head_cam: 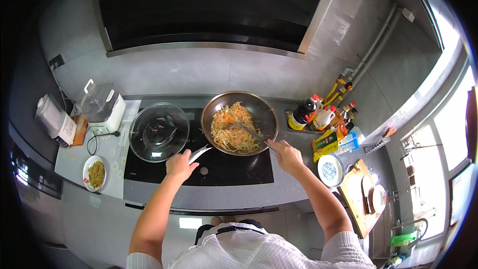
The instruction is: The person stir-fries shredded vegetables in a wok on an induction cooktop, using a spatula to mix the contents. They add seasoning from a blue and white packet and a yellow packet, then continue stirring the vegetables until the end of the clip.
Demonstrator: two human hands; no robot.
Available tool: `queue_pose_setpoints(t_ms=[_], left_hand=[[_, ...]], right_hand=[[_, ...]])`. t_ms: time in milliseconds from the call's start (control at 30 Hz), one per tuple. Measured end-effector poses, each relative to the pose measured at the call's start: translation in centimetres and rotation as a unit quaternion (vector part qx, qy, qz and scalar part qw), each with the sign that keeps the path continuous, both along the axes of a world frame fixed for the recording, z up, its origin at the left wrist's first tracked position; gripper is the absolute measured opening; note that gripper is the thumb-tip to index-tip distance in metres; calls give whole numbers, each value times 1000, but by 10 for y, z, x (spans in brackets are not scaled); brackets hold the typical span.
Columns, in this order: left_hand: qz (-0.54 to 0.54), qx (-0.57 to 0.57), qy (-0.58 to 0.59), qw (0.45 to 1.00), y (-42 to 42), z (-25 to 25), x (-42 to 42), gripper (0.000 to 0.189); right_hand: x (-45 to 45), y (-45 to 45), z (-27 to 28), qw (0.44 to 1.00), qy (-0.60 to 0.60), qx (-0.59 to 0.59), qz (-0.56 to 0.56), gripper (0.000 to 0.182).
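A wok point(266, 114) stands on the right part of the black glass cooktop point(239, 173), holding a heap of pale and orange shreds point(233, 130), with carrot among them by the look of it. My left hand point(181, 166) is closed around the wok's metal handle point(199, 154), left of the pan and near its lower rim. At the wok's lower right, my right hand point(286, 155) grips the handle of a metal spatula point(253, 133); the tool's far end rests among the shreds. To the left, a round glass lid point(159, 132) lies over the other side of the cooktop.
Sauce bottles point(301, 114) and food packets point(324, 145) crowd the right corner. Nearer are a blue-patterned bowl point(331, 170) and a cutting board point(356, 194) with a knife point(365, 195). Leftward stand a plate of food point(95, 173), a blender point(56, 121) and a white appliance point(102, 110).
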State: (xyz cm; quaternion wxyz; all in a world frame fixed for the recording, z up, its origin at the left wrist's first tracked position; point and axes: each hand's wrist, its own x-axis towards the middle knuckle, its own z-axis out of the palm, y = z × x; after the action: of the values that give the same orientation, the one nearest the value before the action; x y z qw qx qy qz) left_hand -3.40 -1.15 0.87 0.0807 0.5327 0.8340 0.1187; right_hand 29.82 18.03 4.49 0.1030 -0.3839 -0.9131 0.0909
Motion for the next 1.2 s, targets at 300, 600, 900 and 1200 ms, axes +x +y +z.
queue_pose_setpoints(t_ms=[300,600,900,1200], left_hand=[[-201,289,-27,936,61,33,74,60],[-356,309,-125,873,139,66,202,46],[-393,174,-201,880,229,50,324,56],[-223,184,-244,926,271,22,313,86]], right_hand=[[51,13,-30,969,184,-129,-100,48],[220,98,-102,869,265,-34,-416,72],[250,181,-131,894,269,-100,-345,25],[221,167,9,945,287,-158,10,17]])
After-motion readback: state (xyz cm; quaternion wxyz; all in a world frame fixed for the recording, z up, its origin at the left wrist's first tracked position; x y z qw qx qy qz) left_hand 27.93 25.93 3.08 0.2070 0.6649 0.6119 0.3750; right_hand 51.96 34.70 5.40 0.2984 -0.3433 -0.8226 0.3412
